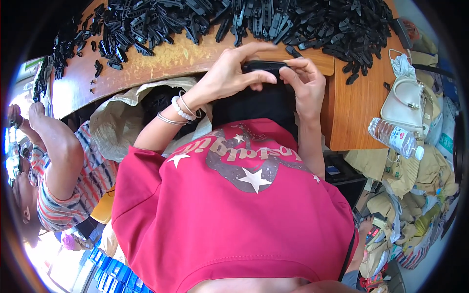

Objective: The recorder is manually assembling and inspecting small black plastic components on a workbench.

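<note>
Just off the table's front edge, I hold a long, narrow black plastic piece [266, 65] between my two hands. My left hand [229, 73] has its fingers and thumb around the left end, the index finger stretched over the top. The thumb and fingers of my right hand [309, 85] pinch the right end. The exact kind of part is too small to make out. Beyond my hands, a big heap of similar black plastic parts [195, 19] covers the far side of the wooden table [171, 56]. One loose part [293, 52] lies close to my right fingertips.
A pale woven sack [117, 122] with dark contents hangs open below the table edge at left. Further left sits another person [68, 166] in a striped shirt. At right are a white handbag [403, 105], a clear bottle [393, 136] and piled tan bags [420, 166].
</note>
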Demonstrator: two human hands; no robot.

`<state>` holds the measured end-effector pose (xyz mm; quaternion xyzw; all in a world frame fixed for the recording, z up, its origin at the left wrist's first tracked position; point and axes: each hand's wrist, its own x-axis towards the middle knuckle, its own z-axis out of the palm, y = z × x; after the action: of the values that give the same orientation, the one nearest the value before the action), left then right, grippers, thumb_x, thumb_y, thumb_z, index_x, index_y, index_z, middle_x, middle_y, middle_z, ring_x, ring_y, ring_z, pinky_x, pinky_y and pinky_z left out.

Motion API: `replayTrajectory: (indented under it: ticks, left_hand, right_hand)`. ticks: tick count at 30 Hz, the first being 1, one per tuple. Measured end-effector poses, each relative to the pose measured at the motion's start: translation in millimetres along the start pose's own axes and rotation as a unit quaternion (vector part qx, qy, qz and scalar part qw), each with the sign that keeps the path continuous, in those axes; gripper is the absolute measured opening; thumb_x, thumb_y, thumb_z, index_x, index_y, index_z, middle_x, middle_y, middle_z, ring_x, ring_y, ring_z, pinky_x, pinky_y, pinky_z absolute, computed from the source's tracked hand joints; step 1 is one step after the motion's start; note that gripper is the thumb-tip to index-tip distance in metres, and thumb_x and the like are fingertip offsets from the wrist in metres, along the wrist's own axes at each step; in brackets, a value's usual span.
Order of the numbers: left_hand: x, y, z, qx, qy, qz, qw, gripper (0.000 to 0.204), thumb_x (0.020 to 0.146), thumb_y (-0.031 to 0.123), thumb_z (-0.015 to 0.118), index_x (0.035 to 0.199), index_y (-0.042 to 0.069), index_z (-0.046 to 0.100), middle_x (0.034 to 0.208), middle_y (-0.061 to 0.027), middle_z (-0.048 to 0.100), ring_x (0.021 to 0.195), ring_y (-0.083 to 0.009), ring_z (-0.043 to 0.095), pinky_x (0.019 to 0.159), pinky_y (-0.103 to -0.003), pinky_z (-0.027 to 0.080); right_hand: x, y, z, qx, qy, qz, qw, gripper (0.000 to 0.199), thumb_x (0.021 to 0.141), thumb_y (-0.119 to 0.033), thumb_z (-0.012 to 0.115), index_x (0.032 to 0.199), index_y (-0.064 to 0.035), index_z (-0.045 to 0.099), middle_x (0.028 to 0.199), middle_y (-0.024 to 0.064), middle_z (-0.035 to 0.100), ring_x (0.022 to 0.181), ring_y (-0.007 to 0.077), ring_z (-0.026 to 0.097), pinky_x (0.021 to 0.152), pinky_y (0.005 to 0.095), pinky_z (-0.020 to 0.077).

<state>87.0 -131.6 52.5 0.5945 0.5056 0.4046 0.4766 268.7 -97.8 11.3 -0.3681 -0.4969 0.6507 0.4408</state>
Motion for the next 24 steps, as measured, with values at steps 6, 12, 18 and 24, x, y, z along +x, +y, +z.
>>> replayTrajectory:
  ticks: [6, 12, 18, 24]
  left_hand:
    - [22.2, -36.3, -47.9, -0.039, 0.144, -0.114, 0.982, 0.049, 0.086, 0.046, 0.058, 0.068, 0.001, 0.064, 0.055, -0.0016, 0.057, 0.051, -0.0072, 0.054, 0.048, -0.023, 0.043]
    - [55.2, -65.1, -81.0, 0.347, 0.236, 0.037, 0.907, 0.017, 0.08, 0.012, 0.067, 0.087, -0.001, 0.057, 0.066, -0.0112, 0.06, 0.059, -0.0232, 0.061, 0.056, -0.033, 0.048]
    - [61.6, -70.9, -76.5, 0.461, 0.195, 0.047, 0.864, 0.019, 0.081, 0.016, 0.063, 0.095, 0.003, 0.062, 0.063, -0.0153, 0.061, 0.058, -0.0334, 0.059, 0.058, -0.037, 0.049]
    - [37.6, -38.8, -74.1, -0.059, 0.157, -0.054, 0.984, 0.022, 0.089, 0.009, 0.05, 0.104, -0.007, 0.051, 0.08, -0.0137, 0.067, 0.044, -0.0093, 0.053, 0.043, -0.021, 0.043]
  right_hand:
    - [25.1, 24.4, -19.3, -0.547, 0.15, -0.239, 0.788, 0.028, 0.07, -0.013, 0.075, 0.091, 0.0006, 0.062, 0.091, 0.0113, 0.058, 0.082, 0.0284, 0.057, 0.07, 0.0359, 0.0461]
    - [26.4, 30.7, -29.4, -0.527, 0.107, -0.144, 0.831, 0.018, 0.075, -0.01, 0.071, 0.087, 0.0, 0.063, 0.081, 0.0129, 0.059, 0.072, 0.0304, 0.061, 0.063, 0.0391, 0.047]
    - [21.0, 26.6, -20.4, -0.321, 0.122, -0.01, 0.939, 0.022, 0.078, -0.004, 0.065, 0.1, 0.0023, 0.062, 0.082, 0.0118, 0.062, 0.064, 0.0161, 0.062, 0.057, 0.0278, 0.0483]
    - [17.6, 16.3, -17.6, -0.172, 0.135, 0.008, 0.976, 0.021, 0.086, -0.006, 0.061, 0.105, 0.0033, 0.062, 0.075, 0.0054, 0.063, 0.059, 0.0066, 0.056, 0.052, 0.0168, 0.0426]
